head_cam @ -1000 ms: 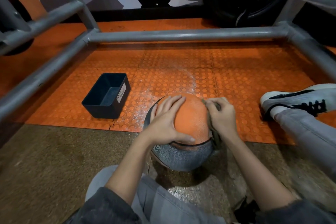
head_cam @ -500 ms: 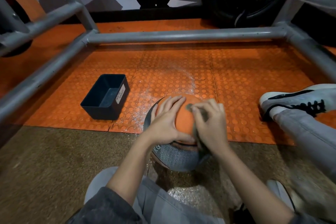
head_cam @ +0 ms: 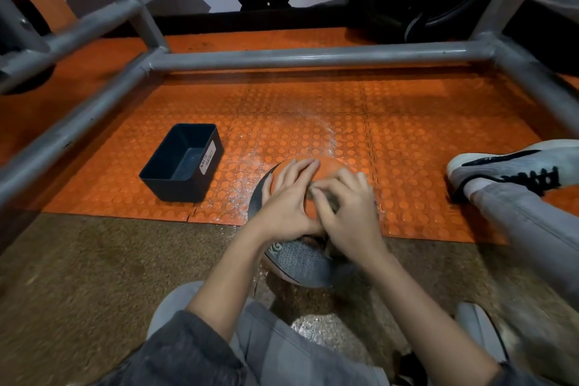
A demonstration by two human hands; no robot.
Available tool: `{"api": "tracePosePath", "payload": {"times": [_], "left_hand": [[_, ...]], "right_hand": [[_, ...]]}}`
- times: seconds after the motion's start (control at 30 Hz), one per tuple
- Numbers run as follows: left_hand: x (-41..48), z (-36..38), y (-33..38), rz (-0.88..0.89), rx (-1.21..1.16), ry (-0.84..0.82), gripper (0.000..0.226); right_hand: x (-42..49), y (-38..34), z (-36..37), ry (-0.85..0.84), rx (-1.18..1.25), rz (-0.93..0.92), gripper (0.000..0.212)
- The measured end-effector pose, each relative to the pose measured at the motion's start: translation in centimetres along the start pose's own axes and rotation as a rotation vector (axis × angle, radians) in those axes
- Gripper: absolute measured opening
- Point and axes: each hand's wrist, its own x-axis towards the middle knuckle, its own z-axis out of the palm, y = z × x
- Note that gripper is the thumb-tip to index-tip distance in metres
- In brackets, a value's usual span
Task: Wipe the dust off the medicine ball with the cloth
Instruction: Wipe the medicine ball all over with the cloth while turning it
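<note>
On the floor, where the orange studded mat (head_cam: 423, 135) meets the brown carpet (head_cam: 94, 276), the medicine ball (head_cam: 300, 260) sits between the person's knees, exactly where it sat a second ago. What has changed is the right hand (head_cam: 351, 213). A second ago it was low on the ball's right flank with the cloth (head_cam: 328, 200) hanging beside it. Now it has swept up and across the orange crown, and its knuckles lie just beside the left hand's fingertips. Its fingers are bent and bunch the cloth against the ball, so only a dull scrap of fabric shows between them. The left hand (head_cam: 282, 204) has not shifted: it lies spread and flat over the upper left of the ball, pressing it still. That reads as one wiping stroke carried over the top, so the task is under way rather than finished. The grey panel facing the camera and the patch under the left palm probably still need a pass. White dust (head_cam: 247, 175) is scattered on the mat between the ball and the black bin (head_cam: 185, 163), which stands apart to the left, unmoved.
</note>
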Motion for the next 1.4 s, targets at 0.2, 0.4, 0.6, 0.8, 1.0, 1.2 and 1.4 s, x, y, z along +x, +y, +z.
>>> {"api": "tracePosePath", "payload": {"times": [0.2, 0.4, 0.6, 0.8, 1.0, 1.2, 1.4], "left_hand": [[-0.6, -0.2, 0.3, -0.002, 0.011, -0.028, 0.116], [-0.3, -0.4, 0.1, -0.008, 0.008, 0.0, 0.122], [-1.3, -0.2, -0.2, 0.002, -0.032, 0.018, 0.117], [-1.2, 0.1, -0.3, 0.004, -0.013, 0.055, 0.119], [-1.7, 0.1, -0.2, 0.005, -0.023, 0.019, 0.119], [-0.6, 0.3, 0.1, -0.015, -0.007, 0.047, 0.116], [-0.1, 0.5, 0.3, -0.02, -0.007, 0.055, 0.118]], "right_hand": [[4.7, 6.6, -1.3, -0.064, 0.245, 0.536, 0.011], [3.4, 2.9, -0.2, -0.024, 0.109, 0.218, 0.012], [7.0, 4.4, -0.3, -0.19, 0.16, 0.384, 0.012], [6.4, 2.8, 0.1, -0.201, 0.102, 0.294, 0.012], [6.2, 3.4, -0.5, -0.197, 0.107, 0.217, 0.011], [6.4, 4.0, -0.5, -0.13, 0.15, 0.415, 0.012], [3.3, 1.5, -0.3, -0.057, 0.011, 0.065, 0.016]]}}
